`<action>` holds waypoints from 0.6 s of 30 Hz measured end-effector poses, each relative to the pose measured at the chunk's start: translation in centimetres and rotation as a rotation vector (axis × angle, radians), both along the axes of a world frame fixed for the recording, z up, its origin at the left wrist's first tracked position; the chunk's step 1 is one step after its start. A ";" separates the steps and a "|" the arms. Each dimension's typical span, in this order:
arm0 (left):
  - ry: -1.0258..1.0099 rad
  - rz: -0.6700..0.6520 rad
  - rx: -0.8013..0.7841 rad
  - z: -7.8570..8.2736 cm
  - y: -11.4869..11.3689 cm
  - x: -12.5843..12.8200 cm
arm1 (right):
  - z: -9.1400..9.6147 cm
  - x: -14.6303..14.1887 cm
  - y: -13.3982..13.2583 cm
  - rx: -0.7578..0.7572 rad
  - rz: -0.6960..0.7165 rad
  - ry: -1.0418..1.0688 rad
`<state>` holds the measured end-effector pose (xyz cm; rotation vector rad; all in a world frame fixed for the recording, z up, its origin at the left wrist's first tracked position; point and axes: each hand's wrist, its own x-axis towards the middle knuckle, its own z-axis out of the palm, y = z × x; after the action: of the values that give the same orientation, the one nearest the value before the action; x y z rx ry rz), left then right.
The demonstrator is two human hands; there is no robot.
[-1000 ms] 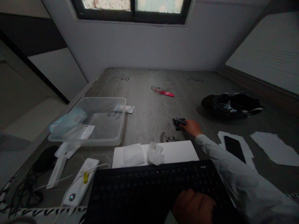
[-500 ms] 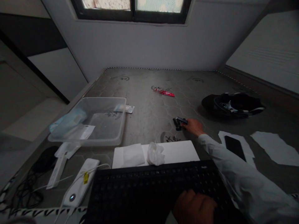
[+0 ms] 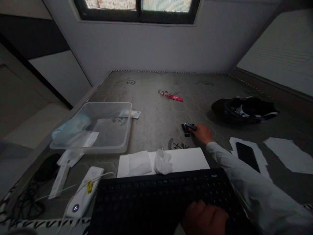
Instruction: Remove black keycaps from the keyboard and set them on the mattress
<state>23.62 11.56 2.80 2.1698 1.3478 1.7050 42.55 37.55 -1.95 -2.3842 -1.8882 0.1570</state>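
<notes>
My right hand (image 3: 203,133) reaches out over the grey patterned cover, its fingers closed on a small dark object with a shiny silver top (image 3: 190,126). Short black pieces (image 3: 185,131) lie right against it; whether they are part of it I cannot tell. Close to me, my left hand (image 3: 204,217) is curled above the right part of a black keyboard (image 3: 156,195). Its fingertips are turned under, so anything inside it is hidden. Behind the keyboard, a crumpled white tissue (image 3: 163,162) and a folded one (image 3: 140,163) rest on a white board (image 3: 186,158).
On the left stand a clear plastic bin (image 3: 110,148) and a white power strip (image 3: 85,191) with cables. A red packet (image 3: 172,96) lies farther back. To the right are a black bag-like item (image 3: 222,111), a dark phone-like slab (image 3: 247,156) on paper, and another paper sheet (image 3: 288,155).
Very little differs. My left hand has shifted slightly down and right over the keyboard; my right hand stays at the small dark object.
</notes>
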 end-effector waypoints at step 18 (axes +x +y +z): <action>-0.003 -0.109 -0.084 -0.5 -0.7 -0.6 | 2.9 -0.4 -0.4 0.225 -0.128 0.243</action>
<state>23.05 10.84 2.33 2.1518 1.2514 1.5824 42.19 37.16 0.94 -2.2137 -1.5539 0.2030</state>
